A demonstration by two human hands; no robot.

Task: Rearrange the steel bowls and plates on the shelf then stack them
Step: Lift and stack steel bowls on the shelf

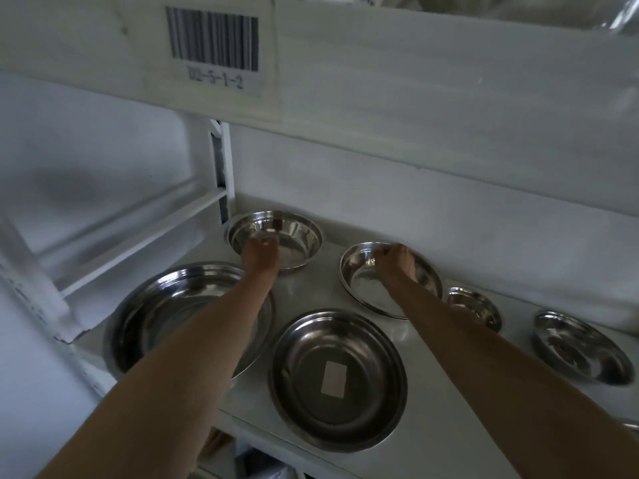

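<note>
Several steel dishes lie on a white shelf (304, 295). My left hand (260, 254) is closed on the near rim of a steel bowl (297, 233) at the back left. My right hand (397, 261) grips a steel plate (363, 285) at the back middle, which tilts up on its far side. A large steel bowl (162, 312) sits front left under my left forearm. A wide plate with a white label (337, 378) lies at the front centre. A small bowl (475, 307) and another plate (581, 347) sit to the right.
The upper shelf board with a barcode label (212, 46) hangs low overhead. A white upright post (221, 167) and side rail bound the left end. The back wall stands close behind the dishes. A lower shelf shows beneath the front edge.
</note>
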